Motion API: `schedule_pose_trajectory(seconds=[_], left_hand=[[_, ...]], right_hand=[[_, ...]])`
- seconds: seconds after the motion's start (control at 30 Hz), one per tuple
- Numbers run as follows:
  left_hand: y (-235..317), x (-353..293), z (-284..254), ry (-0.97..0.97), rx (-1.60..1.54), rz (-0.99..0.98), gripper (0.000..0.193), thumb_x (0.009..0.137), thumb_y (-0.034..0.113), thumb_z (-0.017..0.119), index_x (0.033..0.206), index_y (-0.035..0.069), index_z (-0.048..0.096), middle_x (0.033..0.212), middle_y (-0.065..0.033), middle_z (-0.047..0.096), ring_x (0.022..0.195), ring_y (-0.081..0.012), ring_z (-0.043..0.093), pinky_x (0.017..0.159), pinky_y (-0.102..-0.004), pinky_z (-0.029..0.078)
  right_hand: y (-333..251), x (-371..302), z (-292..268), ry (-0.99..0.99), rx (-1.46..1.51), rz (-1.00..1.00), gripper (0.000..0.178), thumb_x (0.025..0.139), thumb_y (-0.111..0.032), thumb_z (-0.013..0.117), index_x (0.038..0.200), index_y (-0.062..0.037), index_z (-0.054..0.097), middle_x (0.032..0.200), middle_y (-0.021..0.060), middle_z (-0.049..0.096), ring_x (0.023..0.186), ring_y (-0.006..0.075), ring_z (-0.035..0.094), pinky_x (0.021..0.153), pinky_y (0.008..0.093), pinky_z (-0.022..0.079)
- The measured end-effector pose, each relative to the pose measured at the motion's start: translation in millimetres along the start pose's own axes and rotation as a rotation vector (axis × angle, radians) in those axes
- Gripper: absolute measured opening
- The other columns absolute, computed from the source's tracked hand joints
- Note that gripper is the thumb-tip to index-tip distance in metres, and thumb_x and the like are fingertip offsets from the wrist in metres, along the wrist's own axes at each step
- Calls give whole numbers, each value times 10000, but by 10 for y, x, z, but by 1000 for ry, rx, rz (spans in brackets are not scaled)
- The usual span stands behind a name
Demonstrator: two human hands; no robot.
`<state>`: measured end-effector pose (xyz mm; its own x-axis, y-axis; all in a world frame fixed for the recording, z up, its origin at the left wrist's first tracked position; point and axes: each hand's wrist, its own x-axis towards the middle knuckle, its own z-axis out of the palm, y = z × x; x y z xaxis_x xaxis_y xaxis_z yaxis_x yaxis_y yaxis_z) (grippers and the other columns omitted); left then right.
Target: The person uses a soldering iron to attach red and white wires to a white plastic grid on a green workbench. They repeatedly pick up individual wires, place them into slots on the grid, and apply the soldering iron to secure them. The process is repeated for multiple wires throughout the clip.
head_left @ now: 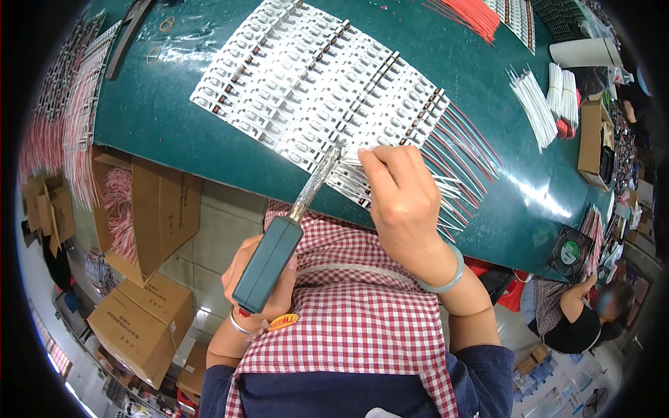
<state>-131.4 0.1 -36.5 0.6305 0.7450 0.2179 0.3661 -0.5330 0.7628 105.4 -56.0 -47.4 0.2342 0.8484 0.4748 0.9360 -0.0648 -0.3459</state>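
Note:
My left hand [281, 288] is wrapped round the dark green handle of a soldering iron [266, 263]. The iron's metal shaft slants up and its tip meets the near edge of a panel of white circuit boards [296, 76]. Right beside the tip, my right hand [405, 202] pinches a thin white wire [350, 158] against the panel. The exact joint at the tip is too small to make out. Red wires [456, 160] and white ones fan out from the panel's right side, partly behind my right hand.
The panel lies on a green table [139, 118]. Bundles of white wires [533, 104] and loose red wires [465, 17] lie farther right. A small fan [568, 252] stands at the right edge, near another person [575, 313]. Cardboard boxes [143, 324] stand on the left floor.

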Motion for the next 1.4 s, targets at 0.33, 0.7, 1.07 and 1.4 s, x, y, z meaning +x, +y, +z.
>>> schedule_pose_trajectory(seconds=[0.33,0.7,1.07,1.4], left_hand=[[80,174,28,-23,37,48,219,698,-37,772,913,-39,730,913,-169,700,788,-308,728,677,-342,592],[54,175,7,-92,30,48,238,820,64,755,1021,-52,706,909,-155,687,718,-229,687,621,-301,540],[36,68,0,-25,57,9,210,721,-21,777,926,-20,737,918,-159,704,773,-300,727,648,-334,584],[49,120,40,3,33,28,229,718,-26,777,942,-36,732,942,-172,711,809,-305,739,684,-338,596]], right_hand=[[73,18,22,-17,-11,7,319,695,11,650,1003,84,682,913,127,613,796,259,585,645,345,503],[44,54,-1,-46,-3,-1,324,696,-14,644,998,92,690,915,130,609,820,265,585,683,346,517],[46,55,5,-52,-1,-5,325,687,-16,642,991,92,686,911,130,602,821,267,584,681,346,517],[97,61,-13,20,-10,22,304,690,2,658,983,76,689,927,126,625,810,257,596,663,341,511]])
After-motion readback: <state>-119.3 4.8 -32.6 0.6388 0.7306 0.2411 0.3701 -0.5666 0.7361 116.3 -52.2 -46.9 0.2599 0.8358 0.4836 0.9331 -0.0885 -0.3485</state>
